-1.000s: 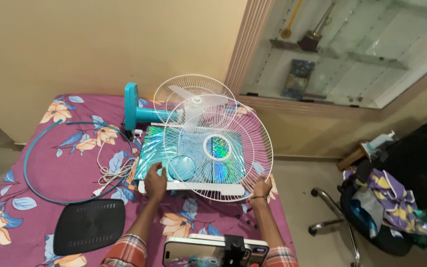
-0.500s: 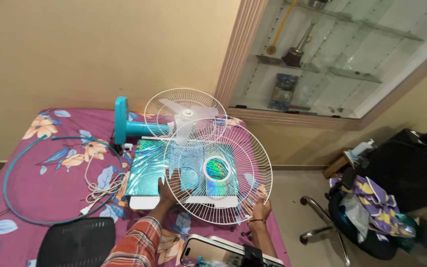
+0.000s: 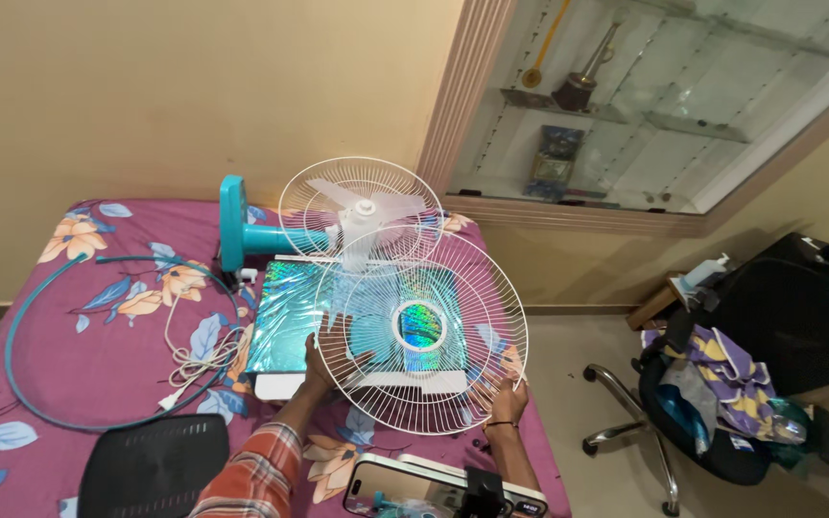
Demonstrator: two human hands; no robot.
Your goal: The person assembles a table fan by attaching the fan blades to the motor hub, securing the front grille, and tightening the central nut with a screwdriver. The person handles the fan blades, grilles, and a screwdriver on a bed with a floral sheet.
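Two hands hold one big white wire fan guard [image 3: 421,331] over the bed [image 3: 98,317], tilted w/ its top edge leaning far, toward the fan. Left hand [image 3: 331,351] sits at the guard's near-left side, fingers spread apart and pressed against the wires, palm behind the mesh. Right hand [image 3: 504,395] grips the near-right rim, fingers curled on the outer ring; can't tell how tight.

Doing this well, in my judgement: keep both hands on the outer ring, not the thin spokes, since those likely bend. Hold the guard level w/ the rear guard [image 3: 362,216] so the rims meet all round, and keep it off the blades [image 3: 365,205]. Slow tilt, no twisting.

Largest to smallest: bed w/ purple floral sheet fills the left and near part. Front guard is round, white, fine radial wires, w/ a white centre ring showing a shiny blue-green patch through it. Fan lies on its side at the far edge, teal stand [image 3: 242,230] to the left, rear guard and pale blades facing near. Shiny teal box [image 3: 290,321] lies flat under the guard. Teal hoop [image 3: 26,326] curves across the left of the sheet, w/ a white cord [image 3: 194,360] coiled just inside it. Black vented panel [image 3: 151,465] rests at the near-left. Phone [image 3: 434,494] sits at the near edge btwn the forearms.
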